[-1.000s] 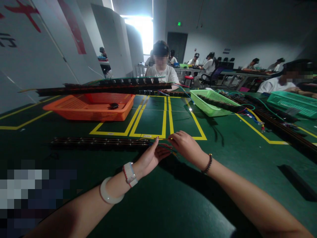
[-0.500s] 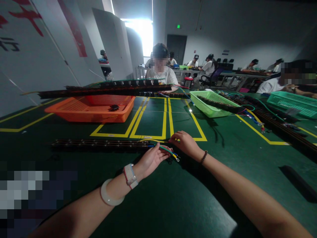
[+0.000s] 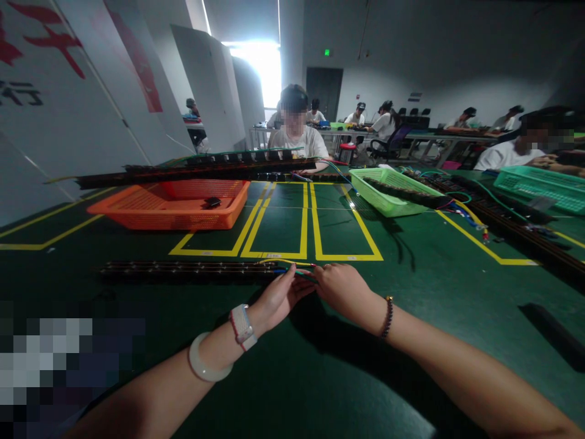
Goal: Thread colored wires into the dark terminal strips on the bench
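Green table (image 3: 283, 390), black piece (image 3: 212, 202) in orange basket (image 3: 178, 218), wires (image 3: 304, 275) in loosely-closed left fingers (image 3: 301, 291), pinched right fingers (image 3: 322, 275)

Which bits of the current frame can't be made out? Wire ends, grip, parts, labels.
- Green wire, far end: head view, hidden by the right hand.
- Right fingertips' grip: head view, hidden by that hand's own back.
- Black part in the orange basket: head view, too small to identify.
- Label on the yellow tape: head view, print too small.
- Teal basket, far end: head view, cut off by right edge.
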A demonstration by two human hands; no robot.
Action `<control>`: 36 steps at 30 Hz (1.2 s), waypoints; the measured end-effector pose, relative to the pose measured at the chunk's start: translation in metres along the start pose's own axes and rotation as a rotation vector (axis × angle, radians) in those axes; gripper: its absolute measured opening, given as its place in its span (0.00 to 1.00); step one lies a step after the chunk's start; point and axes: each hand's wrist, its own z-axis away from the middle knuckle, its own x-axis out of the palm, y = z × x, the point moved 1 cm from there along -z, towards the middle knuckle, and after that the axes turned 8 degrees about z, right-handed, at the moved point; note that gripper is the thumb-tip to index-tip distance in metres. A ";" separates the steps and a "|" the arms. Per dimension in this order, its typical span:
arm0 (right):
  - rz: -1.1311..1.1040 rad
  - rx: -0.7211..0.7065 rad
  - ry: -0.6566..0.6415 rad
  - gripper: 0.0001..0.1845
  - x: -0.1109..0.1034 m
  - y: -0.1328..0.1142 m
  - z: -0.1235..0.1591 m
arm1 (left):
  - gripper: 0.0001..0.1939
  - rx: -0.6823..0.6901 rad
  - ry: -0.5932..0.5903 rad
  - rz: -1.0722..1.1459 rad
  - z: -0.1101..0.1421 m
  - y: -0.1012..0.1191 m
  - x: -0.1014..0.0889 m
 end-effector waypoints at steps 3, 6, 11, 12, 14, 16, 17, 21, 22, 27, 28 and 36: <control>0.013 0.007 0.025 0.11 -0.003 0.001 0.000 | 0.12 0.000 0.011 0.014 -0.001 -0.001 -0.003; 0.017 0.030 0.071 0.09 -0.008 0.006 0.000 | 0.13 0.008 0.007 0.021 -0.001 -0.001 -0.003; -0.007 0.074 0.112 0.10 -0.009 0.019 -0.005 | 0.15 0.006 -0.015 -0.075 0.003 0.001 0.001; -0.013 0.075 0.098 0.11 -0.007 0.021 -0.006 | 0.15 0.003 -0.026 -0.091 0.004 0.001 0.002; -0.030 0.052 0.045 0.11 -0.002 0.023 -0.009 | 0.15 -0.003 -0.047 -0.105 0.004 0.001 0.001; -0.046 0.020 -0.016 0.10 0.005 0.023 -0.011 | 0.16 -0.011 -0.057 -0.114 0.003 0.000 -0.001; -0.049 0.012 -0.041 0.10 0.008 0.023 -0.013 | 0.16 -0.011 -0.060 -0.121 0.003 -0.001 -0.002; -0.039 0.031 -0.067 0.10 0.014 0.024 -0.016 | 0.18 0.000 -0.073 -0.139 0.002 -0.002 -0.004; -0.038 0.036 -0.049 0.10 0.012 0.024 -0.016 | 0.18 0.000 -0.072 -0.137 0.003 -0.002 -0.004; -0.078 0.002 0.077 0.15 -0.012 0.015 -0.003 | 0.14 -0.009 -0.019 -0.087 0.004 -0.001 0.000; -0.086 -0.016 0.087 0.16 -0.016 0.011 0.000 | 0.13 -0.009 -0.006 -0.080 0.004 -0.001 0.001; -0.030 -0.119 -0.004 0.21 -0.013 -0.011 0.015 | 0.18 -0.060 0.002 -0.107 0.006 -0.001 0.003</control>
